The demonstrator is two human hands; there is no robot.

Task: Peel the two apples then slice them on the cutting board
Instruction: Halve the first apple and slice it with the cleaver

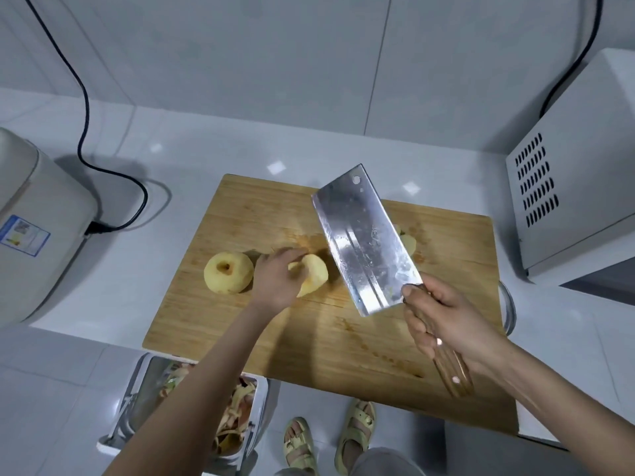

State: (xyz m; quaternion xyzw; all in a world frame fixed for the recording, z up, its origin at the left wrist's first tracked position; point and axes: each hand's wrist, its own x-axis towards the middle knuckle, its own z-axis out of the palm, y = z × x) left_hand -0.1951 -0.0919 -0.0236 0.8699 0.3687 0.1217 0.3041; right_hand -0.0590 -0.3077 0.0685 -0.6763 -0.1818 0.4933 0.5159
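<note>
Wood, steel, glossy tile

Matt pale bamboo cutting board (240,324); shiny wet steel cleaver (364,238) with brown wooden handle; glossy white tiled counter (137,166).

One cutting board (240,324), one cleaver (364,242), one whole peeled apple (228,273) at nine o'clock. Two apple pieces: centre piece (314,276), three-o'clock piece (409,243). One peel bin (137,400) at seven o'clock.
</note>
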